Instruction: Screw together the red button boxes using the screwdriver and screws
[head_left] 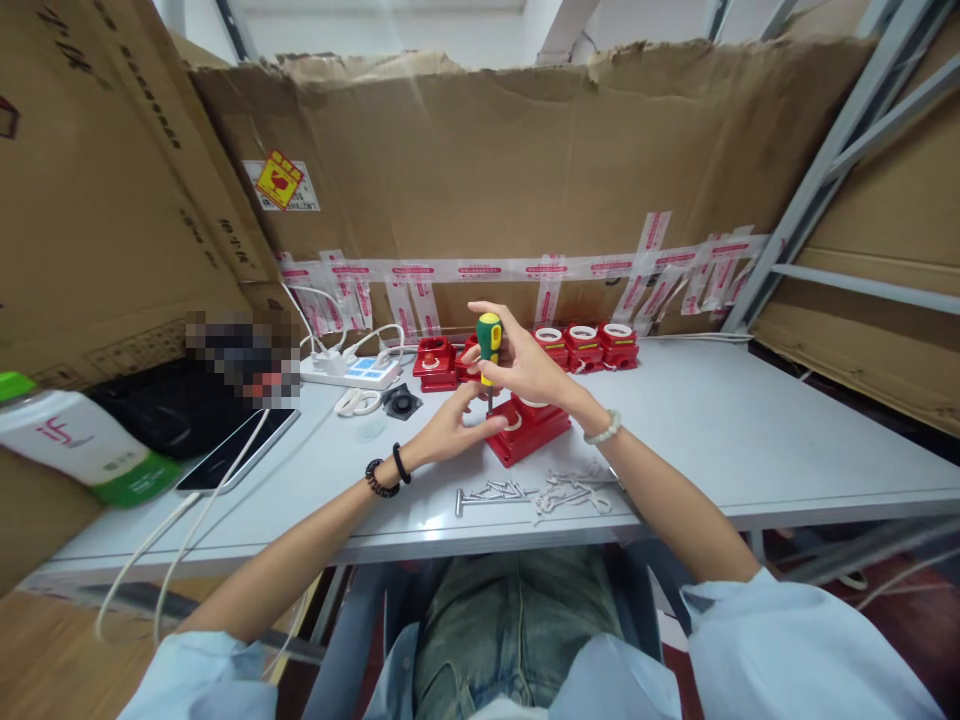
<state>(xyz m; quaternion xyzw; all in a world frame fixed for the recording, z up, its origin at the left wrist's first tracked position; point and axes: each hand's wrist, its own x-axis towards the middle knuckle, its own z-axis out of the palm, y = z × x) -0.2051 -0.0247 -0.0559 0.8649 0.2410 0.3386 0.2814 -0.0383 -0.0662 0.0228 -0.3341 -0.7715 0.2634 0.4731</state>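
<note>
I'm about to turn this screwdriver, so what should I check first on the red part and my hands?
1. Screwdriver upright over the red part: ok.
2. Right hand wrapped on the handle: ok.
3. Left hand steadying the red part's edge: ok.
4. Tip seated in a screw head: cannot tell, hidden by fingers.
5. Loose screws lying within reach on the table: ok.

Both forearms reach forward, right hand [525, 365] raised with fingers curled, left hand [450, 430] lower, fingertips pinched.
</note>
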